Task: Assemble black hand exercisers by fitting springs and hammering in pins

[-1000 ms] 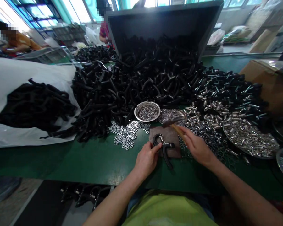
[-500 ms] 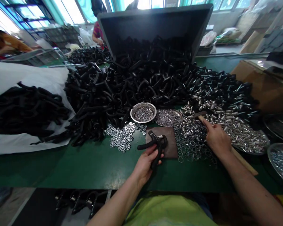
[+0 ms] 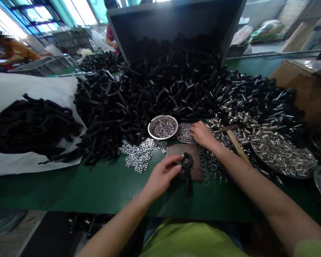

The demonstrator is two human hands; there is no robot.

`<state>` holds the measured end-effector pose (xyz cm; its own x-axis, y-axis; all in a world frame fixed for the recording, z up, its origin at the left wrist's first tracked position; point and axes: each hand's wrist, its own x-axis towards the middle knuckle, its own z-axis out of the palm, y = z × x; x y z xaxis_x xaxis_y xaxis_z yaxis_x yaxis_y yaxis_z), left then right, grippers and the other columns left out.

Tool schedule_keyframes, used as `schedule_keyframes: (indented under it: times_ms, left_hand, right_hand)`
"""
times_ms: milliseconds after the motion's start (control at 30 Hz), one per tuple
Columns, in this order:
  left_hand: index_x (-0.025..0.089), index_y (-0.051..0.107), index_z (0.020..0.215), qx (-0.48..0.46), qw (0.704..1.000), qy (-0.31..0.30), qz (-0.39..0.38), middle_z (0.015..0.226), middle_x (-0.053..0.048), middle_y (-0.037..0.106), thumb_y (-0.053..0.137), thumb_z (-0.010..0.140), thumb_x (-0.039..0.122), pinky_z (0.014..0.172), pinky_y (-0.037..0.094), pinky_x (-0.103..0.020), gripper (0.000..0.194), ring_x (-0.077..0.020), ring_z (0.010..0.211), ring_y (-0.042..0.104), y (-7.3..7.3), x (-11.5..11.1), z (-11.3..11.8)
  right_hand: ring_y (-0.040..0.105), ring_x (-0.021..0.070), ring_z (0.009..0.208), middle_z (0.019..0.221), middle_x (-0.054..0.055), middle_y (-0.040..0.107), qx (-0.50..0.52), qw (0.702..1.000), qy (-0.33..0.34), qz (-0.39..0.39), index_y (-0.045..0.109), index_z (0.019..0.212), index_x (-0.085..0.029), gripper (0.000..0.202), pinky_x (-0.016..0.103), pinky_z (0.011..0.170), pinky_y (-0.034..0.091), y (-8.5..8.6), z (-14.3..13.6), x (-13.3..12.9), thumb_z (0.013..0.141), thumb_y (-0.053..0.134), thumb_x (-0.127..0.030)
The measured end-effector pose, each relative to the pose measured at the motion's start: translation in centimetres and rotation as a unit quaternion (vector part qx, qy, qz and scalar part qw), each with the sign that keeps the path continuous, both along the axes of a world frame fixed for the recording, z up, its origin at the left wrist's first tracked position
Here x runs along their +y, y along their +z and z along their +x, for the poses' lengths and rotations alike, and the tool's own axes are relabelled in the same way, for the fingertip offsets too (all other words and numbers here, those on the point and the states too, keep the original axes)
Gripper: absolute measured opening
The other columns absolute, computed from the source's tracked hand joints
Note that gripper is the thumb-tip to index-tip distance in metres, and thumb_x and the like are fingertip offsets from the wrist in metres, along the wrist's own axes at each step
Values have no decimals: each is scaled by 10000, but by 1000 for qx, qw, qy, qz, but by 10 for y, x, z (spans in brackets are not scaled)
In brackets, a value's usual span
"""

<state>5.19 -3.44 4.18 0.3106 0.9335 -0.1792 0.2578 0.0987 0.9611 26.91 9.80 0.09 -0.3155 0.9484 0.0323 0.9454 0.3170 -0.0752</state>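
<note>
My left hand [image 3: 160,176] is closed with thumb and fingers together at the upper part of a black hand grip exerciser [image 3: 187,175], beside its small coil spring. The hand grip exerciser lies over a brown square plate [image 3: 196,172], one handle pointing toward me; the left hand hides its other handle. Over a shallow dish of small metal parts [image 3: 184,132], my right hand [image 3: 202,135] has its fingertips down among the pieces, bent together. What they pinch is too small to make out. A hammer [image 3: 237,142] with a wooden handle rests to the right, on the springs.
Black handles [image 3: 149,92] pile up before a grey bin [image 3: 173,25]. Around the plate are a steel bowl of small parts [image 3: 163,128], loose nuts [image 3: 137,157], metal rings [image 3: 210,171], springs [image 3: 240,119] and a dish of metal pins [image 3: 286,155]. Other people sit beyond.
My right hand has let go of the hammer and moved left to the shallow dish. The hand grip exerciser has turned and come down on the plate, with my left hand now at its upper part.
</note>
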Motion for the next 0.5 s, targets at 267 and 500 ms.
schedule_keyframes:
  times_ms: [267,500]
  left_hand:
    - [161,721,862,425,822,-39,377,989,-104,627,537,834,183,862,384,-410,187,-262,1009,477,-34,126,43]
    - [118,710,778,461,790,-74,397,930,-141,612,448,851,96,920,271,-462,272,-287,1039,439,-57,163,72]
  right_hand:
    - [504,270,1010,971,153,667,18,999,-40,-26,700,893,-144,198,340,806,401,-12,-21,28,834,516,-187]
    - [605,213,888,883,116,680,140,984,-112,-13,645,989,-162,214,301,757,418,-10,-3,20,878,476,-231]
